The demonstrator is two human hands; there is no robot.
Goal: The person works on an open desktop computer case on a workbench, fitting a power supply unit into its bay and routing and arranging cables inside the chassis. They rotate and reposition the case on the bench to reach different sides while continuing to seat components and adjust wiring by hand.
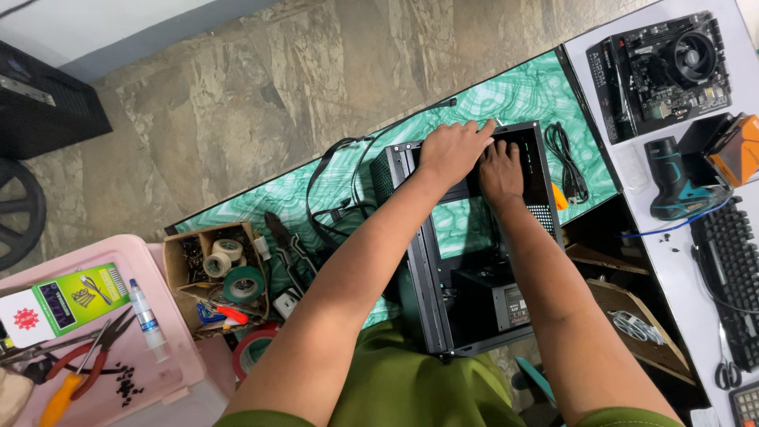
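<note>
Both arms stretch forward over the open black computer case (443,261), lying on its side on the green table (522,95). The left hand (452,150) rests palm-down, fingers spread, on its far edge. Just beside it, the right hand (500,170) reaches inside, its grip hidden.

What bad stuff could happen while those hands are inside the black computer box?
The left hand and right hand press at the far rim of the open computer case; bare metal edges there might scratch them. The black cables hanging from the case over the green table could snag and tug loose.
</note>
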